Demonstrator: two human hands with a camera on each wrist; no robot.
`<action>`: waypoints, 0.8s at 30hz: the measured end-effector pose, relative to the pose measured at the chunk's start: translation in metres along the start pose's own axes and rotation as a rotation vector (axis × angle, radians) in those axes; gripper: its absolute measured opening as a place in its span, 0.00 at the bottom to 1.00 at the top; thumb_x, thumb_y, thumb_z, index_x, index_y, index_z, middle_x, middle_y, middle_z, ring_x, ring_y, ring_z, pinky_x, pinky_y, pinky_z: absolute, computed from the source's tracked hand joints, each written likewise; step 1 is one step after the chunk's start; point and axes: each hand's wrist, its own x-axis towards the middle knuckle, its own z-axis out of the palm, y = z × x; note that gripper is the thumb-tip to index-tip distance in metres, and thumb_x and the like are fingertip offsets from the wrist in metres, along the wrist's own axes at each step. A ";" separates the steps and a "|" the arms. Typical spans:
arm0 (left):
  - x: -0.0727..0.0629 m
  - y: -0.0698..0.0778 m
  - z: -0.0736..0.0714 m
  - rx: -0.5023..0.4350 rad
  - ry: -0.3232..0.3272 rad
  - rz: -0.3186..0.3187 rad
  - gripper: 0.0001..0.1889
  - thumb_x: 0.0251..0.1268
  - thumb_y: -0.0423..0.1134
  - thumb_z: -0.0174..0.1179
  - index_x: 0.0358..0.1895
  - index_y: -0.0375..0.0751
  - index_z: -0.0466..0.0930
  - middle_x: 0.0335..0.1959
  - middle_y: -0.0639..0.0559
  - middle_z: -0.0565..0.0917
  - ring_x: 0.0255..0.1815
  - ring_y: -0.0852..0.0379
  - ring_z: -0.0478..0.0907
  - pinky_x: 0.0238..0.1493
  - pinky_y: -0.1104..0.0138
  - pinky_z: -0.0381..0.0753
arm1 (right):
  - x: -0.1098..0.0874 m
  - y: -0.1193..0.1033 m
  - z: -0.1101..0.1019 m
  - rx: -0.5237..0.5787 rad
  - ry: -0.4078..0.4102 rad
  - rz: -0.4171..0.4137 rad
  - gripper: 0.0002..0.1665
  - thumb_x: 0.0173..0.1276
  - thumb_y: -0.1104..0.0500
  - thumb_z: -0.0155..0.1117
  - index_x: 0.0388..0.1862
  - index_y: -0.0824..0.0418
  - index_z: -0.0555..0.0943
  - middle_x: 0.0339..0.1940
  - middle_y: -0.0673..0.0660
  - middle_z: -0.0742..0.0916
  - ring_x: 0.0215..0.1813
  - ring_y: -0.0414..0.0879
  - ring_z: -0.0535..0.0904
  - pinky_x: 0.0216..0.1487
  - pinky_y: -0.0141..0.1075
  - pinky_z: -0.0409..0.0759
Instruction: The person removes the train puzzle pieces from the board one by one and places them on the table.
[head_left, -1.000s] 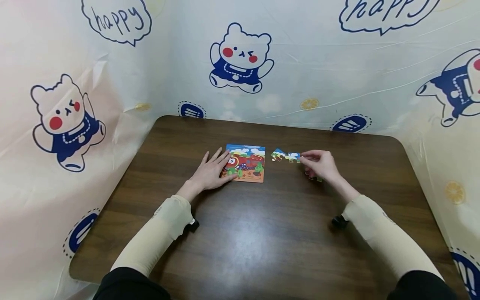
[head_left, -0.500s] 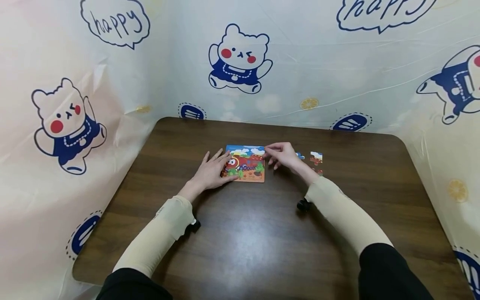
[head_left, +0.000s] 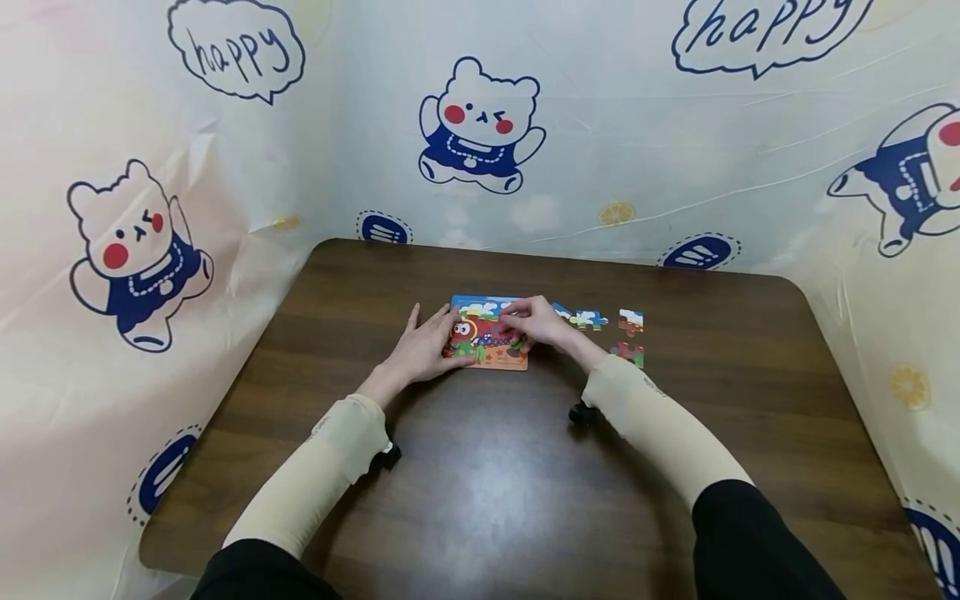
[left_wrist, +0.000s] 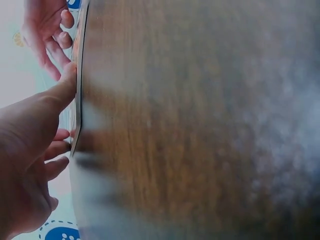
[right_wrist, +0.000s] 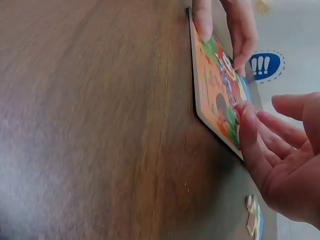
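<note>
On the table lies a flat picture puzzle (head_left: 498, 360) showing a red train, blue sky and orange ground. My left hand (head_left: 418, 348) rests on its left side with fingers spread, the thumb near the lower edge. Over the right half of the puzzle is my right hand (head_left: 543, 323), thumb and fingertips together. In the right wrist view, my right hand (right_wrist: 285, 155) seems to pinch a puzzle piece (right_wrist: 232, 119) with green on it, largely hidden by the fingers. The left wrist view shows the left hand (left_wrist: 30, 145) at the puzzle's thin edge.
Right of the puzzle lie several loose pieces: a blue-and-white piece (head_left: 590, 320), a white-and-red piece (head_left: 631, 322) and a red-and-green piece (head_left: 628, 353). A printed cloth (head_left: 600, 150) hangs behind the brown table (head_left: 487, 467).
From beside the loose pieces, my right hand has moved left to the puzzle's upper right edge, then onto its right half. Loose pieces it covered now show. The left hand stays put.
</note>
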 end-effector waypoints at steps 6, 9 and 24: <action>-0.001 0.001 -0.002 0.016 -0.010 -0.001 0.54 0.73 0.66 0.69 0.88 0.36 0.57 0.88 0.33 0.63 0.91 0.39 0.60 0.91 0.33 0.35 | 0.004 -0.006 0.002 -0.061 -0.012 0.051 0.21 0.86 0.56 0.63 0.69 0.66 0.86 0.49 0.66 0.95 0.26 0.41 0.81 0.27 0.32 0.84; 0.000 0.000 -0.001 0.013 -0.016 0.004 0.54 0.73 0.66 0.69 0.89 0.37 0.57 0.88 0.33 0.64 0.91 0.39 0.60 0.91 0.33 0.34 | 0.006 -0.008 0.004 -0.084 -0.009 0.091 0.21 0.84 0.56 0.67 0.68 0.65 0.87 0.47 0.64 0.94 0.25 0.40 0.79 0.25 0.31 0.81; 0.000 0.004 -0.004 0.029 -0.016 -0.014 0.54 0.73 0.67 0.68 0.89 0.37 0.57 0.87 0.34 0.65 0.91 0.39 0.61 0.90 0.30 0.34 | 0.005 -0.005 0.027 -0.215 0.114 -0.006 0.25 0.71 0.65 0.79 0.65 0.68 0.85 0.51 0.66 0.95 0.57 0.57 0.92 0.66 0.48 0.89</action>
